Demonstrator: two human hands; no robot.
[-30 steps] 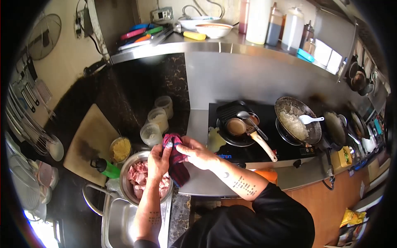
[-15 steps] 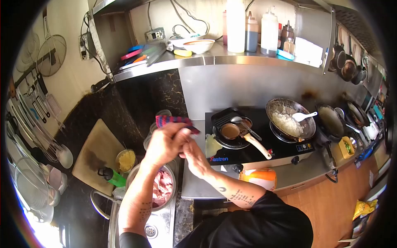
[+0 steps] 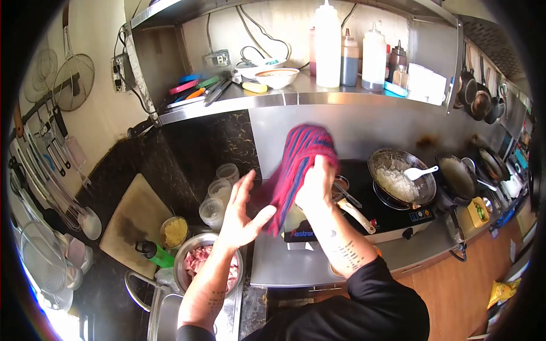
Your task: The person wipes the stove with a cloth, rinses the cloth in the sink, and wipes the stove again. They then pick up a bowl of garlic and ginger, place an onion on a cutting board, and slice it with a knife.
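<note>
A red cloth with dark blue stripes [image 3: 304,148] hangs in the air before me, somewhat blurred by motion. The fingers of my right hand [image 3: 316,184] are closed on it. My left hand [image 3: 243,216] is open, its fingers spread, with the thumb tip right at the cloth's lower left edge. Behind the cloth, part of the black stove [image 3: 364,176] is hidden, along with most of a small pan whose wooden handle [image 3: 355,216] shows. Below my left hand is a metal bowl of raw meat [image 3: 199,258].
A wok of rice with a white spoon [image 3: 395,179] sits on the right burner. Clear plastic containers [image 3: 219,190] line the back wall. Left are a cutting board [image 3: 133,227], a green bottle [image 3: 162,258] and a bowl of yellow shreds [image 3: 174,232]. Sauce bottles [image 3: 327,51] stand on the shelf above.
The cloth was bunched between both hands; now it is spread out and higher, moved right with my right hand. My left hand has let go and opened.
</note>
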